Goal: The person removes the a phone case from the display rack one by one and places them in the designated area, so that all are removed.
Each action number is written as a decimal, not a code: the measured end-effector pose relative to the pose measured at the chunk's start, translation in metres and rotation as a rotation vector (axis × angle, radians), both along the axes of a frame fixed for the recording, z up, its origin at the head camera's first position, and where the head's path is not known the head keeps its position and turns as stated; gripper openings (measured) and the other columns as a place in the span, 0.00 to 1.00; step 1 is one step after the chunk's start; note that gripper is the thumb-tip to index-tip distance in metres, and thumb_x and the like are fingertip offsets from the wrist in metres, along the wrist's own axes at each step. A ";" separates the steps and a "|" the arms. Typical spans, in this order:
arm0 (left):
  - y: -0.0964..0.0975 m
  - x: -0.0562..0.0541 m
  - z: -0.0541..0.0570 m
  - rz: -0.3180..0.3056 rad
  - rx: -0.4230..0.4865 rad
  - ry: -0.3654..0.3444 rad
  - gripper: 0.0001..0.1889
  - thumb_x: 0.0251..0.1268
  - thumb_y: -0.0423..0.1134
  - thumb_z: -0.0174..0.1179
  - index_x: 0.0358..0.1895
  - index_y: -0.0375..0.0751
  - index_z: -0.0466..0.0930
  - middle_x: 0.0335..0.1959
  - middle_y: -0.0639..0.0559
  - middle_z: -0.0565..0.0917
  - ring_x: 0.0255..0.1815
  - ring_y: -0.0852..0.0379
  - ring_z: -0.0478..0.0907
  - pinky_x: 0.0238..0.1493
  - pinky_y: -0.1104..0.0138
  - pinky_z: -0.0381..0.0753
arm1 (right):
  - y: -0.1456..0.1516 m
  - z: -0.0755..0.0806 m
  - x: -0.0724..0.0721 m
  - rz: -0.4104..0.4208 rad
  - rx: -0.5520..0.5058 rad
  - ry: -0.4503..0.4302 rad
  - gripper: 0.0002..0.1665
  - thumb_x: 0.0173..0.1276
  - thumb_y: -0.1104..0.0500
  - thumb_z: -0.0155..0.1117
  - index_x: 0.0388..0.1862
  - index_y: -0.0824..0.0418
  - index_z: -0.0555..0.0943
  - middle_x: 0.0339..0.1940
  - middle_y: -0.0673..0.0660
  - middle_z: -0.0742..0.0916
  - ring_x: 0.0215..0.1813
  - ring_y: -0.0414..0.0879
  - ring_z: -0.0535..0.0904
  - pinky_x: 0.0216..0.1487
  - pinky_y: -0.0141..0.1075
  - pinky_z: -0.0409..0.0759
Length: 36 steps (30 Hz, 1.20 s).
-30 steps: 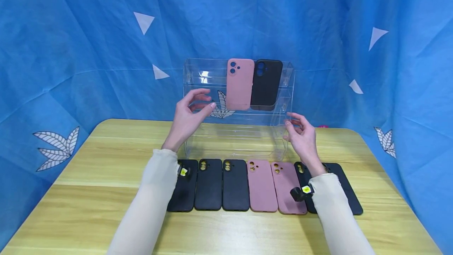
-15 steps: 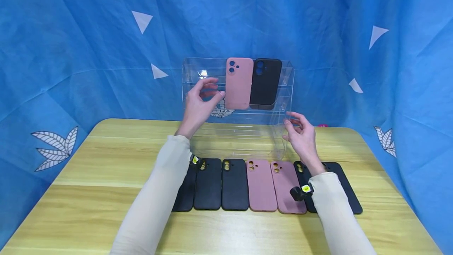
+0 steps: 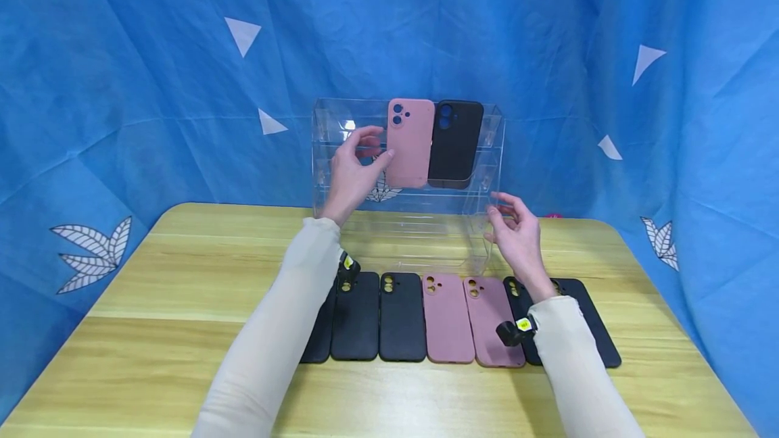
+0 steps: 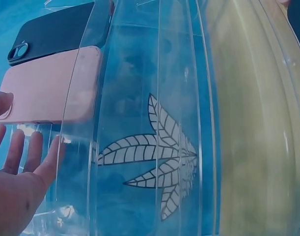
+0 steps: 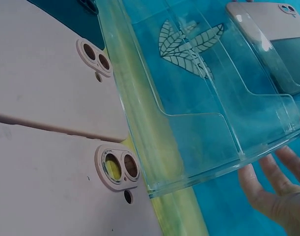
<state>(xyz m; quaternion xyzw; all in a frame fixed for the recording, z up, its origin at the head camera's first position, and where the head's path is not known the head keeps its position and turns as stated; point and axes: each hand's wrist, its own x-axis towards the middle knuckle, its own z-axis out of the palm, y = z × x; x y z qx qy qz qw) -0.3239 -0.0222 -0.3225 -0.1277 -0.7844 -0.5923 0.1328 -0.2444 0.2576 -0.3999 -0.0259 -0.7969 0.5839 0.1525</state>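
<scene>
A clear tiered display rack [image 3: 420, 227] stands on the table. On its upper tier, a pink phone case [image 3: 410, 144] and a black phone case [image 3: 456, 144] lean side by side. My left hand [image 3: 355, 171] is at the pink case's left edge; in the left wrist view its thumb [image 4: 2, 103] overlaps the pink case, fingers spread beside the edge. Whether the thumb presses on it I cannot tell. My right hand [image 3: 517, 232] is at the rack's right side. In the right wrist view, its fingertips [image 5: 248, 174] touch the side panel, fingers loosely bent.
A row of phone cases lies on the wooden table [image 3: 182, 316] before the rack: black ones such as this black case [image 3: 402, 320] and two pink ones, including this pink case [image 3: 449, 320]. My forearms cover parts of the outer cases. A blue patterned curtain [image 3: 152, 86] hangs behind.
My left hand has moved right and up, from the rack's left part to the upper pink case's edge. My right hand stays at the rack's side.
</scene>
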 end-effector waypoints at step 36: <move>0.008 -0.011 -0.002 0.034 0.174 0.067 0.19 0.69 0.32 0.65 0.61 0.47 0.79 0.53 0.45 0.84 0.50 0.48 0.85 0.54 0.60 0.86 | 0.000 -0.005 0.000 0.009 -0.005 -0.003 0.27 0.82 0.51 0.52 0.74 0.59 0.70 0.63 0.64 0.80 0.58 0.54 0.81 0.44 0.31 0.89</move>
